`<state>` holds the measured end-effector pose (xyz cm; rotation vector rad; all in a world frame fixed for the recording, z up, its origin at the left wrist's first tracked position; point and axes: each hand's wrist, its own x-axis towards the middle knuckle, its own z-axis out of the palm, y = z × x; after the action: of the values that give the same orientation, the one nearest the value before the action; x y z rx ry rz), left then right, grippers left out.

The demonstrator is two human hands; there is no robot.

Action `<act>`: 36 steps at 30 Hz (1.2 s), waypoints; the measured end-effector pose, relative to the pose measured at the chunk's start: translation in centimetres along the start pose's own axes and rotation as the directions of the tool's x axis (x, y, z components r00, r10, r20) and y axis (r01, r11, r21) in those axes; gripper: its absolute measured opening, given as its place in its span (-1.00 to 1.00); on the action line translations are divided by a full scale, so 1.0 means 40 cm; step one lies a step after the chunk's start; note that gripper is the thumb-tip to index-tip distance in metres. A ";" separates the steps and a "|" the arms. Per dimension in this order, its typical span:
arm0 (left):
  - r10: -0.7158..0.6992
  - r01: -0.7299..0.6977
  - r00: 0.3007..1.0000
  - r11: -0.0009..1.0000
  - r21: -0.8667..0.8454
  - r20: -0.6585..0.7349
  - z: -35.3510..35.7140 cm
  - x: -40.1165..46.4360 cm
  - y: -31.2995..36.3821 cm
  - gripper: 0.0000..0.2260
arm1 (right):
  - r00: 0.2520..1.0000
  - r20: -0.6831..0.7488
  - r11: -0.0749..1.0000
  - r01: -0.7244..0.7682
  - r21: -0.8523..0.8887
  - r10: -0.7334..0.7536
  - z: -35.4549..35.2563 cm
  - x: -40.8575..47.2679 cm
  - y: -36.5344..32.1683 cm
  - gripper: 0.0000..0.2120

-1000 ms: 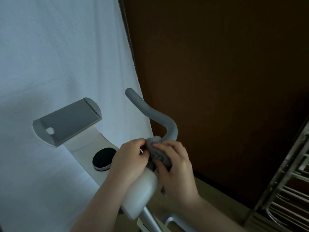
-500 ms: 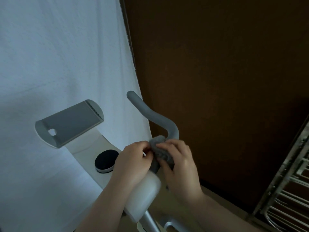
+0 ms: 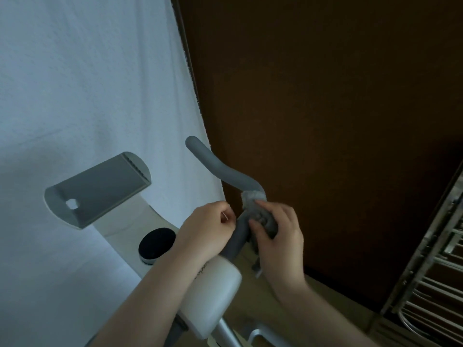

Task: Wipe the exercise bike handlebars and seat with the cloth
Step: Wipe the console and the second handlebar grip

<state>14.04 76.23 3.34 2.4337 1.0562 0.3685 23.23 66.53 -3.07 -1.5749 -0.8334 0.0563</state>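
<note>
The bike's grey handlebar [image 3: 220, 169] curves up and left from the white housing [image 3: 215, 291]. A grey cloth [image 3: 260, 216] is wrapped round the bar's bend. My right hand [image 3: 280, 236] grips the cloth against the bar from the right side. My left hand [image 3: 205, 231] sits just left of the bar's lower part with its fingers curled, a small gap away from the cloth, and holds nothing that I can see. The seat is out of view.
A grey device shelf [image 3: 100, 191] and a black round knob [image 3: 157, 242] sit on the console to the left. A white sheet [image 3: 87, 83] hangs behind, beside a dark brown wall [image 3: 325, 121]. A metal rack [image 3: 438, 284] stands at the right edge.
My right hand has slid the cloth up the bar toward the bend. My left hand has come off the cloth and drawn slightly left.
</note>
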 end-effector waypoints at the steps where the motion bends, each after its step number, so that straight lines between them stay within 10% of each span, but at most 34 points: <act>1: -0.005 0.006 1.000 0.999 -0.036 0.010 0.002 0.011 0.006 -0.91 | 1.000 -0.005 0.999 -0.011 0.048 0.011 0.013 -0.035 -0.007 -0.59; 9: 0.007 -0.012 1.000 0.985 -0.172 -0.028 0.025 0.028 -0.003 -0.91 | 0.925 -0.090 0.890 -0.323 0.321 0.368 0.013 0.014 -0.006 -0.70; 21: 0.006 -0.015 0.999 0.985 -0.174 -0.050 0.030 0.029 -0.003 -0.88 | 0.992 -0.075 0.972 -0.079 0.220 0.098 0.033 -0.038 -0.013 -0.61; 36: 0.011 -0.019 0.999 0.985 -0.170 -0.052 0.040 0.033 -0.012 -0.92 | 0.903 -0.130 0.870 -0.344 0.354 0.409 0.050 0.018 0.025 -0.64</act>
<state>15.29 77.03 1.79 2.2923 0.9852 0.5068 23.26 68.65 -4.07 -1.3815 -0.3234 0.2993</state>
